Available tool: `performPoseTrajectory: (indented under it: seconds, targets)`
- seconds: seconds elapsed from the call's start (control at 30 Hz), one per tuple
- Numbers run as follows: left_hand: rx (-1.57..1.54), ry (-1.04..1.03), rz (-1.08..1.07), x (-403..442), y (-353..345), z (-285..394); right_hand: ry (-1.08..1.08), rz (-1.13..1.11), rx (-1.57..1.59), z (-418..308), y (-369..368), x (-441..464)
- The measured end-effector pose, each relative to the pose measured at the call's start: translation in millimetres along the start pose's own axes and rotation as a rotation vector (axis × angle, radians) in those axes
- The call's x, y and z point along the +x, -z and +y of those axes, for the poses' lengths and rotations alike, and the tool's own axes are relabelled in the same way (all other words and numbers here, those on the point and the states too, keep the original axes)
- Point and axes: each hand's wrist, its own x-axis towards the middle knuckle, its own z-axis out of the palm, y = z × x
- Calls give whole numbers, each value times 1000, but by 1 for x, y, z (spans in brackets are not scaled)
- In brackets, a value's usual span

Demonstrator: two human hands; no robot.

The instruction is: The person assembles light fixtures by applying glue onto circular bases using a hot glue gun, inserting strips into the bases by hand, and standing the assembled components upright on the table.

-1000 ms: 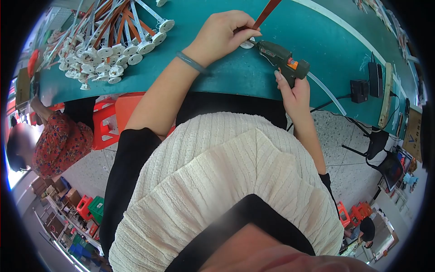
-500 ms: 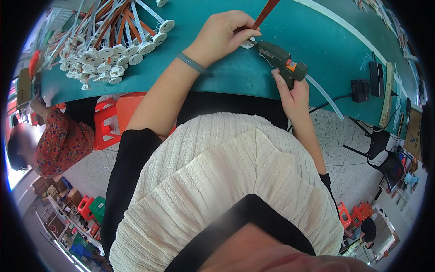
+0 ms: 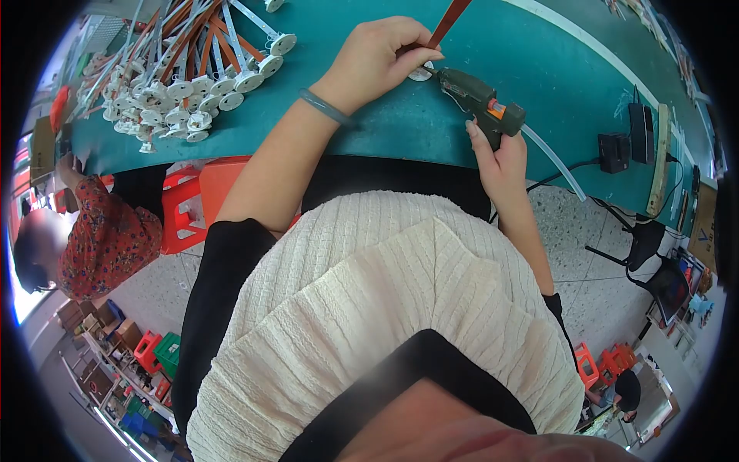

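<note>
Between the thumb and fingers of my left hand (image 3: 377,58) is a brown strip (image 3: 448,25), its lower end at a small white disc (image 3: 421,72) on the green table. My right hand (image 3: 502,165) is wrapped round the handle of a dark green glue gun (image 3: 479,98), whose nozzle points left and reaches the disc's edge. A translucent glue stick (image 3: 556,163) sticks out of the gun's back. Whether the nozzle touches the strip I cannot tell.
A pile of strips with white discs (image 3: 181,91) lies at the table's left. Black adapters (image 3: 614,152) and a wooden bar (image 3: 659,160) lie right, with cables. A person in a patterned top (image 3: 109,239) sits left, beside a red stool (image 3: 181,212).
The glue gun tilts and shifts slightly in my right hand, while my left hand stays nearly still. The person at the left has moved an arm a little.
</note>
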Motion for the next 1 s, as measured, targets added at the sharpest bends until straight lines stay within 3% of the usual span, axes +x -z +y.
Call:
performPoseTrajectory:
  seconds: [0.27,0.37,0.47,0.63,1.0]
  targets:
    - [78,-71,-19,0,1,2,-23,-3,25,-1,1,-1]
    - [129,-115,-61,5,4,6,10,41,117,7,-2,0]
    - [82,-123,-104,9,10,8,-109,-20,360,15,7,-5]
    - [68,-202,-82,11,4,6,-74,-32,358,13,10,-5]
    - [109,-171,-96,11,0,9,-82,-34,271,11,8,-3]
